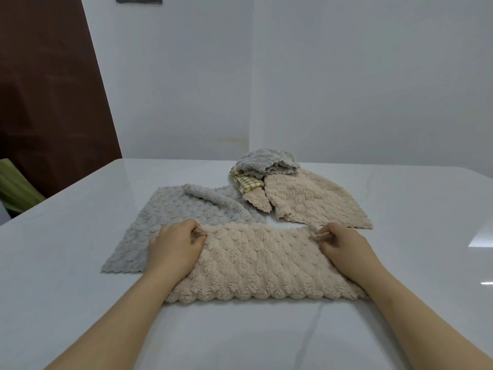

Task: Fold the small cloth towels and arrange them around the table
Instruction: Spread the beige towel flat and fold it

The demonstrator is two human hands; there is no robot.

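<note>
You're mid-fold on the beige towel (264,263), which lies low centre of the frame on the white table (66,263). Your left hand (176,244) pinches its far left corner, fingers curled on the fabric. Your right hand (344,244) pinches the far right corner the same way. The near scalloped edge lies flat on the table, and the towel looks already doubled, though I can't tell how many layers. Its left part overlaps a grey towel (170,217) spread flat at centre left. Above, at centre right, a second beige towel (317,201) lies loose, touching a crumpled pile with a grey cloth (266,162) on top and a checked cloth (246,182) under it. Judged step: the first fold, corners being set. Next you'd likely square the far edge, press it flat, then fold again. Nothing is arranged around the table yet, and the other towels look unfolded.
</note>
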